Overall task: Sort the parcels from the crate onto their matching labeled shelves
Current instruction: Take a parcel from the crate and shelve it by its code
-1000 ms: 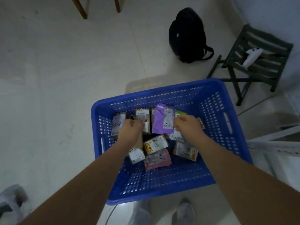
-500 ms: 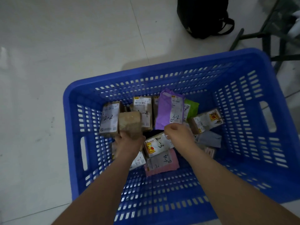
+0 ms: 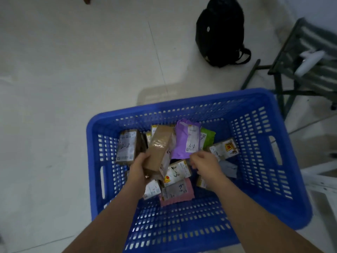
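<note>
A blue slatted crate (image 3: 255, 212) stands on the floor and holds several parcels. My left hand (image 3: 139, 168) grips a brown taped box (image 3: 159, 150) and holds it tilted above the pile. My right hand (image 3: 205, 164) hovers over the parcels with curled fingers, just below a purple bag (image 3: 185, 141); I cannot tell whether it pinches the bag's edge. Around them lie a box marked 2-2 (image 3: 126, 146), a box marked 2-3 (image 3: 176, 173), a pink bag (image 3: 176, 191) and a green bag (image 3: 207, 136).
A black backpack (image 3: 219, 31) lies on the pale floor beyond the crate. A dark green slatted stool (image 3: 302, 59) with a white object (image 3: 310, 61) on it stands at the right. A white frame (image 3: 321, 178) sits at the right edge.
My left hand has lifted the brown box higher out of the pile and tilted it. The view has pulled back from the crate. My right hand stays near the purple bag.
</note>
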The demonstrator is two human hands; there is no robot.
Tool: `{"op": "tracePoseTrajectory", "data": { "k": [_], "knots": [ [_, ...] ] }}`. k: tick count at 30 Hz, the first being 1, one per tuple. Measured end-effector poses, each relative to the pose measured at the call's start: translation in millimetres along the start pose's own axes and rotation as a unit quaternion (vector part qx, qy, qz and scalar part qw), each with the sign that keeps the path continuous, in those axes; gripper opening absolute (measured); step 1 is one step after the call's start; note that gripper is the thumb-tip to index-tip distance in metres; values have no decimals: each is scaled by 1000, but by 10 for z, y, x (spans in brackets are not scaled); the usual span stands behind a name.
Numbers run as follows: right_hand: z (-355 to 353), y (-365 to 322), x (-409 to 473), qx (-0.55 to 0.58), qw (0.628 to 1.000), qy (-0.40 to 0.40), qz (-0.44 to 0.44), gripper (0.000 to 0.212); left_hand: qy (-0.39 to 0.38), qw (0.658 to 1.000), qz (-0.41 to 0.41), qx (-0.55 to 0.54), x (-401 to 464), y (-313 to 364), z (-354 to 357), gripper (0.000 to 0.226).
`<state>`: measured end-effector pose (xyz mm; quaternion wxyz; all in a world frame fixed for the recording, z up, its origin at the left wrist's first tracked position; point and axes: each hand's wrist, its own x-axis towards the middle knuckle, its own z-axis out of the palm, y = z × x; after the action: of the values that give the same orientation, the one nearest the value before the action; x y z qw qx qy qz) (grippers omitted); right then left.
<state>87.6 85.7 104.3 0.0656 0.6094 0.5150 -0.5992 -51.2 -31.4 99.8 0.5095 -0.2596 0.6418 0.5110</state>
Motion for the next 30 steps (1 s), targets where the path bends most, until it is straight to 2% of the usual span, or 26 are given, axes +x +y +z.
{"op": "tracePoseTrajectory", "data": {
  "k": [4, 7, 12, 15, 18, 21, 24, 26, 30],
  "knots": [
    [-214, -659, -306, 4, 999, 24, -42, 31, -110, 989, -35, -87, -555, 516, 207, 39],
    [-388, -1187, -513, 39, 997, 27, -55, 21, -158, 981, -39, -104, -859, 840, 363, 45],
    [-602, -1865, -858, 181, 981, -20, -74, 16, -224, 965, -29, -130, -1414, 1242, 661, 46],
    [-725, -2138, -1131, 287, 950, -104, -60, 43, -277, 950, -24, -145, -1807, 1426, 810, 49],
    [-911, -2364, -1463, 341, 931, -108, -70, 53, -275, 959, 37, -59, -2229, 1630, 939, 42],
    [-1222, -2616, -1889, 327, 937, -31, -120, 62, -255, 955, 127, 83, -2746, 1920, 1019, 35],
    [-1601, -2901, -2485, 307, 935, 10, -179, 43, -291, 924, 182, 167, -3356, 2223, 1154, 39],
    [-1866, -3094, -2945, 311, 926, 17, -212, 39, -319, 895, 221, 219, -3814, 2398, 1266, 34],
    [-2399, -3416, -3830, 317, 906, 54, -276, 32, -375, 844, 284, 256, -4775, 2636, 1534, 53]
  ]
}}
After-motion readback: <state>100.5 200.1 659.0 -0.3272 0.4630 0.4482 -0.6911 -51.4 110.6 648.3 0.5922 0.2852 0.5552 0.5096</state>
